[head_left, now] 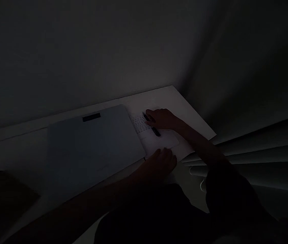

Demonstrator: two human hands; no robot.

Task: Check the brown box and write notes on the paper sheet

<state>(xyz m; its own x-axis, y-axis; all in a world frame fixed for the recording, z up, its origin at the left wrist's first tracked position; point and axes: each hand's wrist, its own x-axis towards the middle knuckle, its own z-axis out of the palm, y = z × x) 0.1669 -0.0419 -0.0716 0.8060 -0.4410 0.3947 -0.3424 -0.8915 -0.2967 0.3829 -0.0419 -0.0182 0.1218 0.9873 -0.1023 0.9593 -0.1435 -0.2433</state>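
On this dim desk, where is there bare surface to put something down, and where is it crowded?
Bare desk shows left of the closed laptop, plus a strip behind it along the wall. It is crowded at the right corner: the right hand holds a pen over paper, with the left hand at its near edge.

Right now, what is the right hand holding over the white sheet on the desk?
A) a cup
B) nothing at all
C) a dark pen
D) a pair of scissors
C: the right hand grips a dark pen whose tip points down at the white sheet, while the left hand rests on the sheet's near edge.
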